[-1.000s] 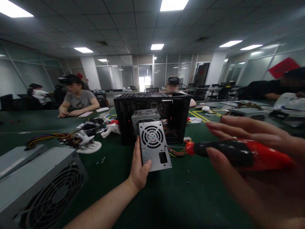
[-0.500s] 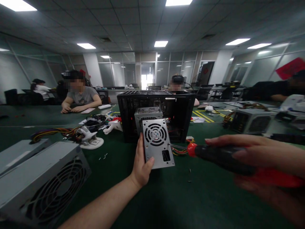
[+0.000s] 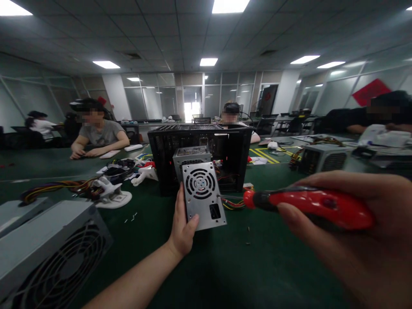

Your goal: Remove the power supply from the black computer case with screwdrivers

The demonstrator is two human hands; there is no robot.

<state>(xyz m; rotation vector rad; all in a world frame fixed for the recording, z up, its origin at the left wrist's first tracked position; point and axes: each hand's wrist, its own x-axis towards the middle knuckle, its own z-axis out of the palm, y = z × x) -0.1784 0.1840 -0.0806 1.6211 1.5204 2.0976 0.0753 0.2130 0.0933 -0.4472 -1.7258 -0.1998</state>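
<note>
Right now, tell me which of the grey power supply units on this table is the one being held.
The small power supply standing upright before the black case, gripped by the left hand. The big one lower left and another far right lie untouched.

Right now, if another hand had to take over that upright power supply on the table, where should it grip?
Probably the bare right edge of the power supply, from the right: it stands on end, fan grille toward the camera, the left hand clasps its left edge, and the screwdriver in the right hand touches that side.
</note>
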